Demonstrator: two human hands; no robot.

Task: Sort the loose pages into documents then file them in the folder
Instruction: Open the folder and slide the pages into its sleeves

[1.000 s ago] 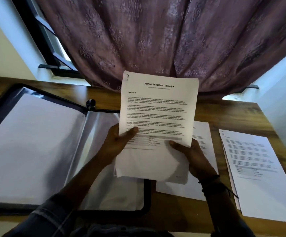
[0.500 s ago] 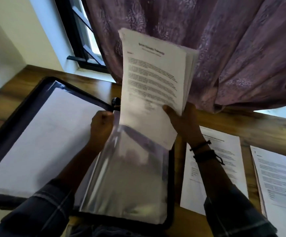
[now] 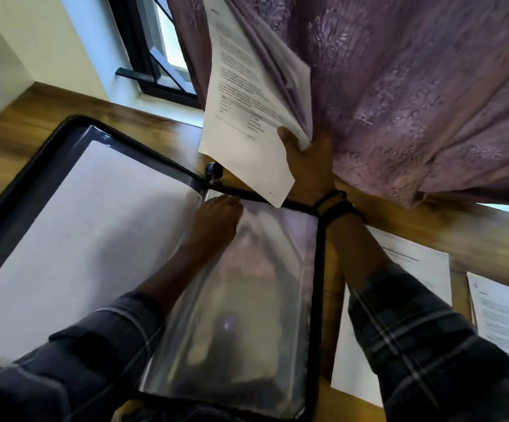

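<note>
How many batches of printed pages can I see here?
3. One sheaf is in the right hand; two lie on the table right of the folder: a nearer pile partly under the right sleeve, a farther pile at the picture's edge. More may be hidden.

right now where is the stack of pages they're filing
Head view, upper centre: the right hand holds the stack of pages up in front of the purple curtain, above the far edge of the open folder.
</note>
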